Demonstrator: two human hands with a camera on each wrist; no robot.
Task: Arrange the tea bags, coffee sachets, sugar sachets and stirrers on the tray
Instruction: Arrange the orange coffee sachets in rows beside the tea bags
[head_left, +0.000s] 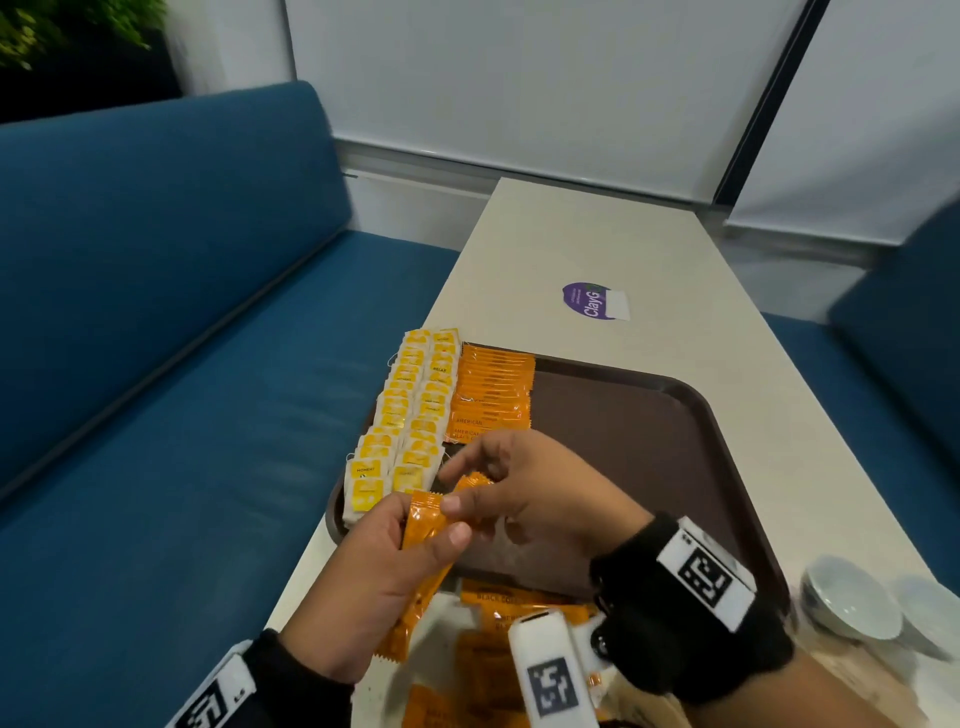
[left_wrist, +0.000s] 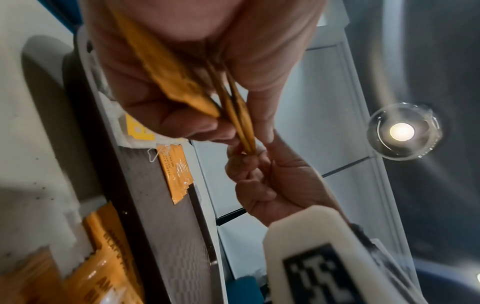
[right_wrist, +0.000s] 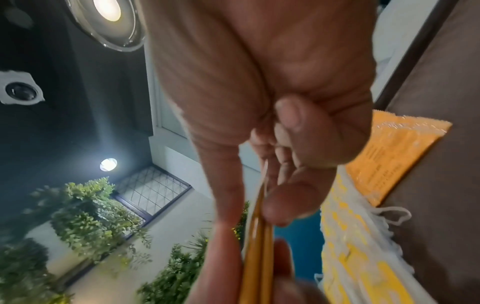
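A brown tray (head_left: 649, 415) lies on the pale table. Two rows of yellow-and-white tea bags (head_left: 410, 415) fill its left side, with a stack of orange coffee sachets (head_left: 493, 389) beside them. My left hand (head_left: 395, 561) grips a bundle of orange coffee sachets (head_left: 423, 525) above the tray's near left corner. My right hand (head_left: 509, 483) pinches the top end of that bundle between thumb and fingers. In the left wrist view the sachet edges (left_wrist: 241, 123) stick out between both hands. The right wrist view shows the same sachets (right_wrist: 259, 236) edge-on.
A loose heap of orange sachets (head_left: 498, 649) lies on white paper near the table's front edge. White bowls (head_left: 852, 597) stand at the front right. A purple sticker (head_left: 589, 301) is on the table beyond the tray. A blue bench (head_left: 182, 364) runs along the left.
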